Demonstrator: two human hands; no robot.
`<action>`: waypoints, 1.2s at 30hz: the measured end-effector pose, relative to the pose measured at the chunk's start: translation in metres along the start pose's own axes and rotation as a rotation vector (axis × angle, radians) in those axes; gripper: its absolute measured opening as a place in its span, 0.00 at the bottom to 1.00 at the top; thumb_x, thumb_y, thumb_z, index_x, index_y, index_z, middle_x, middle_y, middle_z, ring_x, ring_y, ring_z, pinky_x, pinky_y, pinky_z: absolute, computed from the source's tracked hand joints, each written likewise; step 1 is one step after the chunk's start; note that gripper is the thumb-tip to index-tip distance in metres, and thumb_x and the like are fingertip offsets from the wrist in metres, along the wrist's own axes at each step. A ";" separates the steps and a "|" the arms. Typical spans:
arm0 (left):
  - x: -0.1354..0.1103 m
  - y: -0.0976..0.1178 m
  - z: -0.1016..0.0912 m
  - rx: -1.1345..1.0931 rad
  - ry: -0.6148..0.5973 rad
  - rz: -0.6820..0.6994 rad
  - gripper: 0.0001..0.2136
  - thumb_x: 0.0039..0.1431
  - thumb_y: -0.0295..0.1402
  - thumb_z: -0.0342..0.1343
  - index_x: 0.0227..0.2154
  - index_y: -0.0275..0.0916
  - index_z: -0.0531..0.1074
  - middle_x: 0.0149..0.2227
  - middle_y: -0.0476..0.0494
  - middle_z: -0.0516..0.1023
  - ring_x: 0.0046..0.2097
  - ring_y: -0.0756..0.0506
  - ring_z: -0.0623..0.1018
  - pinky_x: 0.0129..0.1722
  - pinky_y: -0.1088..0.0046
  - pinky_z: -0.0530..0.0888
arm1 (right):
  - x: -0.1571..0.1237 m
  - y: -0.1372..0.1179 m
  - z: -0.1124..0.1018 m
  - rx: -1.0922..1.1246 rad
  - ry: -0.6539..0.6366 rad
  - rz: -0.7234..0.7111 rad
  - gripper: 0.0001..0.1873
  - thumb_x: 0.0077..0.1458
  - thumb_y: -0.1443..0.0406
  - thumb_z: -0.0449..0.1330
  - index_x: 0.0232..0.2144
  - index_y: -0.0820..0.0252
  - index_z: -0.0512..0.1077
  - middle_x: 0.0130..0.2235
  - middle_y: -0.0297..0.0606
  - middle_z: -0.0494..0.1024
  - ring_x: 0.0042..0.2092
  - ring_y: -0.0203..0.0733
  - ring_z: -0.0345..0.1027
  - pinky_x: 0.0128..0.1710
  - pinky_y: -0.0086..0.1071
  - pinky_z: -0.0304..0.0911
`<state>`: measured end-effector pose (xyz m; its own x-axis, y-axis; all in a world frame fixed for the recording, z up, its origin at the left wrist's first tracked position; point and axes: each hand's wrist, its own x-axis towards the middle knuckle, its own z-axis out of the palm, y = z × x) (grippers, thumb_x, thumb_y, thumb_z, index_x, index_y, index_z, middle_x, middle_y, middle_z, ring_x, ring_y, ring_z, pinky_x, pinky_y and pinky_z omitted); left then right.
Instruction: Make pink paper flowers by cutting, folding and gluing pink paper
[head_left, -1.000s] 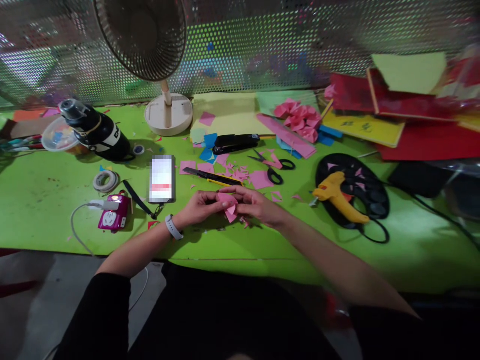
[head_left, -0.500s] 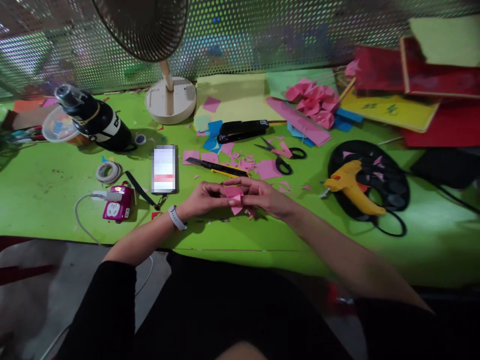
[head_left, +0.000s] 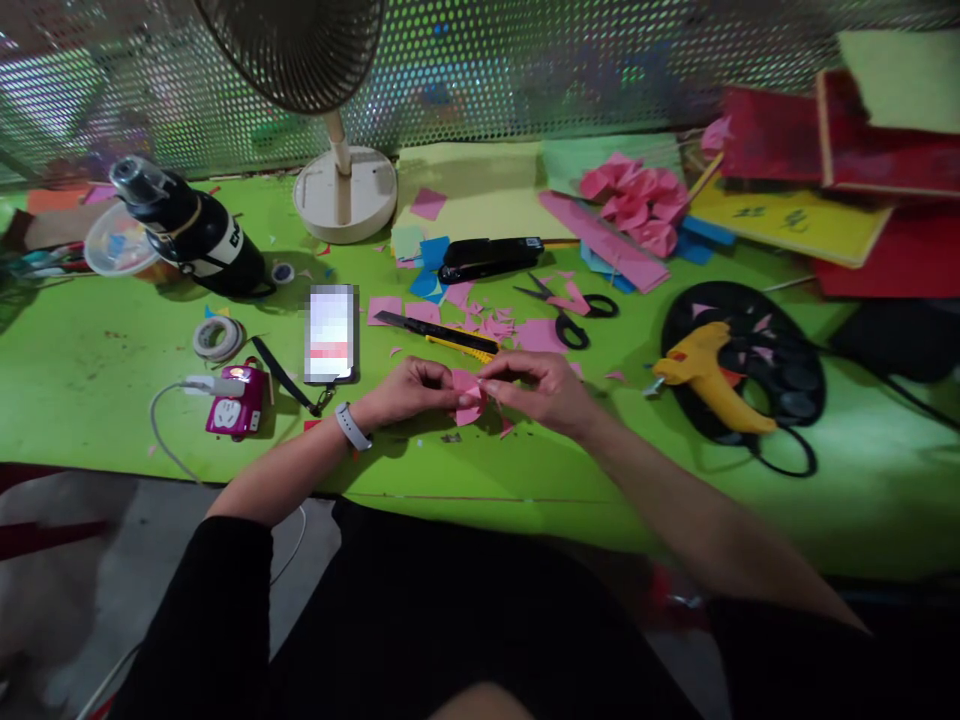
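Between my hands, just over the front part of the green table (head_left: 420,470), is a small folded piece of pink paper (head_left: 468,404). My left hand (head_left: 415,390) pinches its left side between thumb and fingers. At its right edge my right hand (head_left: 541,388) is closed, thumb and forefinger pinching the paper. Right behind the hands lies a yellow and black utility knife (head_left: 439,335). Pink paper scraps (head_left: 495,325) are scattered beyond it, with black-handled scissors (head_left: 574,312) to their right and a black stapler (head_left: 491,259) farther back.
To the right, a yellow glue gun (head_left: 709,375) rests on a black palette-shaped tray (head_left: 799,350). A phone (head_left: 331,333), a tape roll (head_left: 218,338) and a purple power adapter (head_left: 240,400) lie left. Behind stand a black bottle (head_left: 214,245), a fan (head_left: 345,195) and pink paper flowers (head_left: 637,200).
My right hand's fingers have drawn in from stretched over the paper to a pinch at its right edge. The pink paper has turned slightly. The camera view has shifted a little.
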<state>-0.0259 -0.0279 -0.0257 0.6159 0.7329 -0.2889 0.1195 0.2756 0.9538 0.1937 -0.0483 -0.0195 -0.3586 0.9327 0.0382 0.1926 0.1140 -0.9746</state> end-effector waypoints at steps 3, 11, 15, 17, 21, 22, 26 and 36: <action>0.001 -0.002 -0.001 -0.082 -0.023 0.052 0.15 0.51 0.40 0.69 0.31 0.31 0.77 0.30 0.43 0.79 0.29 0.53 0.75 0.30 0.76 0.71 | -0.001 0.001 0.004 0.012 0.048 -0.001 0.05 0.55 0.63 0.63 0.32 0.56 0.79 0.26 0.33 0.79 0.24 0.34 0.71 0.20 0.28 0.69; 0.005 -0.013 0.004 -0.114 0.105 0.293 0.20 0.56 0.35 0.65 0.50 0.36 0.71 0.38 0.42 0.79 0.36 0.50 0.78 0.39 0.72 0.75 | -0.003 0.002 0.013 0.073 0.184 0.000 0.05 0.57 0.62 0.63 0.34 0.57 0.78 0.29 0.35 0.81 0.27 0.36 0.76 0.23 0.29 0.75; 0.004 -0.010 0.002 0.014 0.207 0.364 0.13 0.63 0.34 0.57 0.48 0.35 0.73 0.43 0.39 0.78 0.37 0.51 0.77 0.38 0.73 0.75 | -0.003 0.004 0.014 0.074 0.162 0.012 0.04 0.57 0.64 0.62 0.34 0.58 0.77 0.29 0.36 0.81 0.27 0.36 0.76 0.25 0.31 0.77; 0.005 -0.010 0.002 0.060 0.241 0.360 0.12 0.63 0.33 0.56 0.47 0.34 0.74 0.42 0.40 0.79 0.35 0.51 0.77 0.38 0.73 0.75 | -0.003 0.004 0.014 0.067 0.154 0.007 0.03 0.56 0.65 0.63 0.34 0.57 0.76 0.30 0.36 0.81 0.28 0.36 0.76 0.25 0.31 0.77; 0.005 -0.012 0.002 0.091 0.245 0.343 0.12 0.63 0.32 0.55 0.47 0.35 0.74 0.41 0.40 0.80 0.34 0.51 0.77 0.38 0.72 0.75 | -0.002 0.005 0.013 0.058 0.172 -0.003 0.03 0.55 0.66 0.63 0.35 0.57 0.76 0.30 0.35 0.80 0.27 0.35 0.75 0.24 0.29 0.75; 0.005 -0.012 0.002 0.091 0.245 0.338 0.12 0.63 0.32 0.55 0.47 0.34 0.75 0.41 0.39 0.80 0.34 0.51 0.77 0.38 0.72 0.75 | -0.001 0.006 0.013 0.059 0.172 -0.001 0.03 0.55 0.66 0.63 0.34 0.57 0.76 0.30 0.34 0.80 0.27 0.35 0.75 0.24 0.29 0.75; 0.004 -0.012 0.002 0.106 0.243 0.319 0.13 0.63 0.32 0.55 0.47 0.34 0.75 0.39 0.40 0.80 0.34 0.51 0.77 0.38 0.71 0.75 | -0.001 0.009 0.013 0.062 0.162 0.010 0.02 0.56 0.66 0.63 0.34 0.57 0.76 0.30 0.33 0.79 0.26 0.34 0.75 0.24 0.27 0.74; 0.003 -0.010 0.003 0.053 0.232 0.299 0.12 0.62 0.33 0.56 0.46 0.35 0.76 0.39 0.40 0.80 0.35 0.50 0.77 0.40 0.70 0.75 | -0.001 0.008 0.013 0.084 0.104 0.025 0.03 0.55 0.66 0.63 0.35 0.56 0.76 0.30 0.34 0.79 0.27 0.35 0.74 0.22 0.30 0.74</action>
<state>-0.0227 -0.0303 -0.0355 0.4381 0.8989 -0.0024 0.0053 0.0001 1.0000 0.1836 -0.0523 -0.0297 -0.2576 0.9657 0.0317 0.1217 0.0650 -0.9904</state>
